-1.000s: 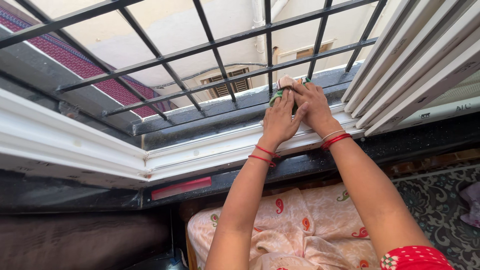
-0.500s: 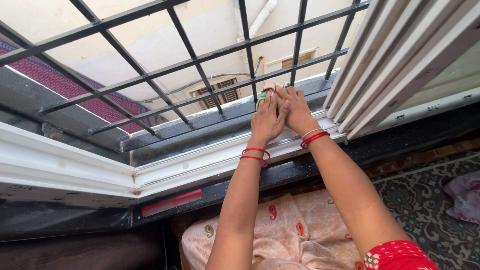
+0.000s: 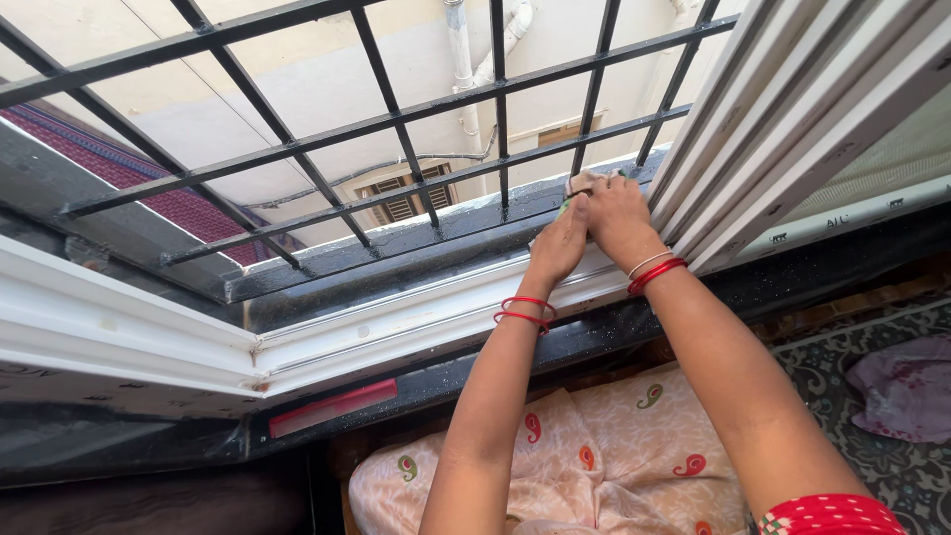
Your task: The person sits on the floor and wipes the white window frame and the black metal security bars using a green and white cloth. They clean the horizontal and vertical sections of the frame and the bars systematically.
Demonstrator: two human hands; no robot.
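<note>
Both hands are pressing a small cloth point(image 3: 575, 185) onto the dark window sill point(image 3: 416, 233) — left hand point(image 3: 560, 243) and right hand point(image 3: 616, 216) lying flat, fingers extended, side by side — just beside the white sliding frame point(image 3: 773, 129), under black grille bars point(image 3: 500, 109).

Both forearms bare. Left hand point(image 3: 558, 241): two thin red thread bangles point(image 3: 522, 309) at the wrist. Right hand point(image 3: 616, 213): one pale thin bangle above red ones point(image 3: 654, 272). Red sleeve point(image 3: 827, 515) with small white dots at the right upper arm, patterned hem.
</note>
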